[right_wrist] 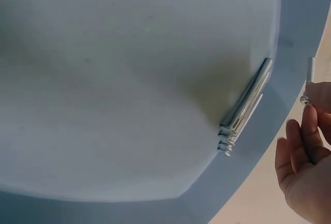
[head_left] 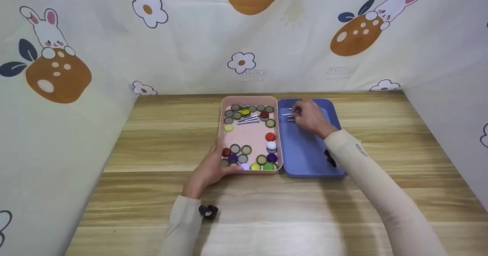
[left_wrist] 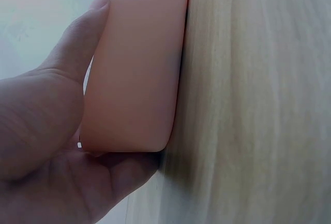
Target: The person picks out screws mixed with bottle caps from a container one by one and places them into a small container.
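Observation:
My left hand [head_left: 209,168] grips the near left corner of a pink tray [head_left: 279,134], thumb along its near edge and fingers at its left side. In the left wrist view the tray's smooth wall [left_wrist: 137,69] rests on the table beside the thumb. My right hand [head_left: 310,116] is over the far part of a blue tray [head_left: 305,149]. Between thumb and fingertips it pinches a silver screw [right_wrist: 311,71] near its head. Several more silver screws [right_wrist: 245,105] lie side by side in the blue tray.
Bottle caps, many face down and some coloured, line the far and near ends of the pink tray. A bundle of silver screws [head_left: 248,119] lies among the far ones. Both trays stand side by side on a wooden table [head_left: 164,141] before a patterned cloth [head_left: 190,50].

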Tool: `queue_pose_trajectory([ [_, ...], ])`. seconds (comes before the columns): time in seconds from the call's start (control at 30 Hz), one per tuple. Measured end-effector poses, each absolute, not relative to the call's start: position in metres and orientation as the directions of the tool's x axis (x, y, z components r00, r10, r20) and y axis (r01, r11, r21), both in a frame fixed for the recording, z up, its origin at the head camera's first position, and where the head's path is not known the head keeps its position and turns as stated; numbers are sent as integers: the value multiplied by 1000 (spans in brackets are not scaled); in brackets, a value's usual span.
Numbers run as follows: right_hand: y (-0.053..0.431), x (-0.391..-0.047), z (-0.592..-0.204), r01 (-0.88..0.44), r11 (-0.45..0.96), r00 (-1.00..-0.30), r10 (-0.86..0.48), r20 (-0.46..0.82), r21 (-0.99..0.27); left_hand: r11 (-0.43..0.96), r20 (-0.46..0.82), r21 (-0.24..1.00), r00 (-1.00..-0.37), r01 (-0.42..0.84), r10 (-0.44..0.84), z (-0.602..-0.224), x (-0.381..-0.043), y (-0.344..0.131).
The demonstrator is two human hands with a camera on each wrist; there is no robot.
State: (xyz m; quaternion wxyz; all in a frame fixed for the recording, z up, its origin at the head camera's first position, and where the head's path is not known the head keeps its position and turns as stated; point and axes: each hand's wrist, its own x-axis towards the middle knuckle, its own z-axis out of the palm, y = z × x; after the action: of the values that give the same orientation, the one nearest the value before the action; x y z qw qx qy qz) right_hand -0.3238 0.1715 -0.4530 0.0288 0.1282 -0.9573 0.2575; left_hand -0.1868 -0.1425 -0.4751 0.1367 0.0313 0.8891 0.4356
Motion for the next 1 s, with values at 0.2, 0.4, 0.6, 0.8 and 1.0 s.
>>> queue_pose_trajectory([
  [0.2,180,-323,-453,-262,836,-965,-233,120,-482,627,-205,777,-963,-50,176,-475,-186,-144],
  [0.4,188,-323,-458,-250,845,-968,-236,91,-473,642,-206,765,-961,-41,184,-474,-186,-144],
  [0.6,195,-319,-463,-244,864,-969,-235,75,-441,653,-205,757,-960,-34,188,-473,-187,-143],
  [0.8,198,-315,-465,-227,873,-974,-215,77,-432,643,-210,765,-959,-39,192,-474,-187,-143],
  [1.0,202,-312,-470,-204,866,-977,-209,42,-456,642,-217,766,-957,-45,191,-474,-187,-144],
])
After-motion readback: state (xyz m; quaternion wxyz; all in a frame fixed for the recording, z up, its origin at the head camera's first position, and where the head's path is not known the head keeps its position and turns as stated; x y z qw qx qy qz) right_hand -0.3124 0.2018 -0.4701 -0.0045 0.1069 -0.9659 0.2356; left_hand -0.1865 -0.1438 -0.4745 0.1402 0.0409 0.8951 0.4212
